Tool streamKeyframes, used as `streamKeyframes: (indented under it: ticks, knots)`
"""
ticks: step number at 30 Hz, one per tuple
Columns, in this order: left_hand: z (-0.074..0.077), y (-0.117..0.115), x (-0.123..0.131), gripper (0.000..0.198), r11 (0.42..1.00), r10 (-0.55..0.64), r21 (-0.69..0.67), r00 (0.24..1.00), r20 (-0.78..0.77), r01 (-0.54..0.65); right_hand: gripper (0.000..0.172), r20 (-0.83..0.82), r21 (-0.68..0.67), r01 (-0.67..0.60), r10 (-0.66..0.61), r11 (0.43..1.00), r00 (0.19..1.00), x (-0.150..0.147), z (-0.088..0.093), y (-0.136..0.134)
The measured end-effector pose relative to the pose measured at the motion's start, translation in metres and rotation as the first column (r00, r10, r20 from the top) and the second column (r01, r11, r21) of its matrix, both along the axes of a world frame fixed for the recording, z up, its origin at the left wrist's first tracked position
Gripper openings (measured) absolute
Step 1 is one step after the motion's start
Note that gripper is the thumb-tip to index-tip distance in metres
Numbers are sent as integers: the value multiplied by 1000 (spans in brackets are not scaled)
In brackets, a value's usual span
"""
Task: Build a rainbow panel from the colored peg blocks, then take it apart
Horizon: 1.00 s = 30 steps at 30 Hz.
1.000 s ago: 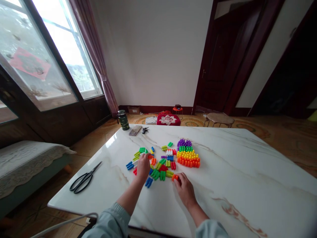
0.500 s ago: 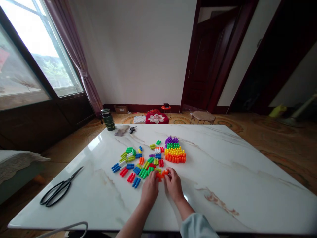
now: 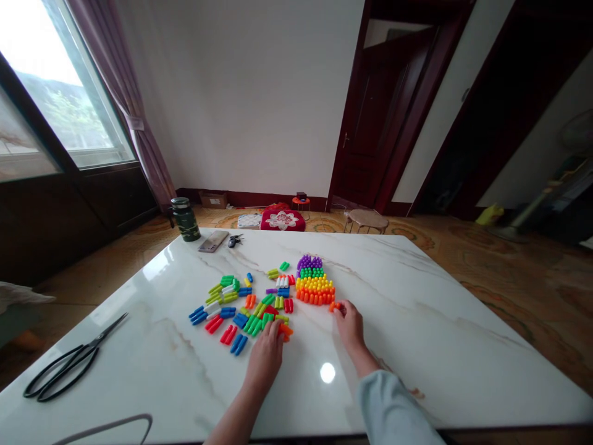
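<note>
Several loose coloured plastic pegs (image 3: pixel 241 303) lie scattered on the white marble table (image 3: pixel 440 321). To their right stands a joined block of pegs (image 3: pixel 314 279) in purple, green, yellow and orange rows. My right hand (image 3: pixel 349 326) pinches an orange peg (image 3: pixel 334 305) at the lower right corner of the block's orange row. My left hand (image 3: pixel 266 352) rests at the near edge of the loose pile, fingers on another orange peg (image 3: pixel 285 330).
Black scissors (image 3: pixel 69 366) lie near the table's left edge. A camouflage bottle (image 3: pixel 185 219), a phone (image 3: pixel 213 241) and keys (image 3: pixel 234 240) sit at the far left corner. A grey cable (image 3: pixel 106 426) curves at the near edge. A stool (image 3: pixel 368 219) stands on the floor beyond.
My right hand has moved from beside the left hand up and right to the block, carrying an orange peg. The left hand stayed by the pile. The view has swung right.
</note>
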<state>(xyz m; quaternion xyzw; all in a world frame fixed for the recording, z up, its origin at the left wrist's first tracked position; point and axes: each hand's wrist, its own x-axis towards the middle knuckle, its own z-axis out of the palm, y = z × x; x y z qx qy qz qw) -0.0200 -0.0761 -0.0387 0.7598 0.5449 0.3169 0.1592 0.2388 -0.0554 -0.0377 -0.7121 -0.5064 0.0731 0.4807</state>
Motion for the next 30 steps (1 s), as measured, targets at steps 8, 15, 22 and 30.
streamKeyframes:
  ticks: [8,15,22,30]
  knots:
    - [-1,1,-1,34,1000,-1,7,1000,-10,1,27,91,-20,8,-6,1000,996,3,-3,16]
    - [-2,1,-1,35,1000,-7,8,1000,-2,7,29,94,-43,23,-19,999,995,5,-6,14]
    - [2,0,-1,33,1000,4,1,1000,13,-4,28,20,28,-11,11,1000,1000,-1,-7,19]
    - [2,-1,-1,33,999,-27,29,998,51,25,23,1,219,76,-78,973,997,-16,0,3]
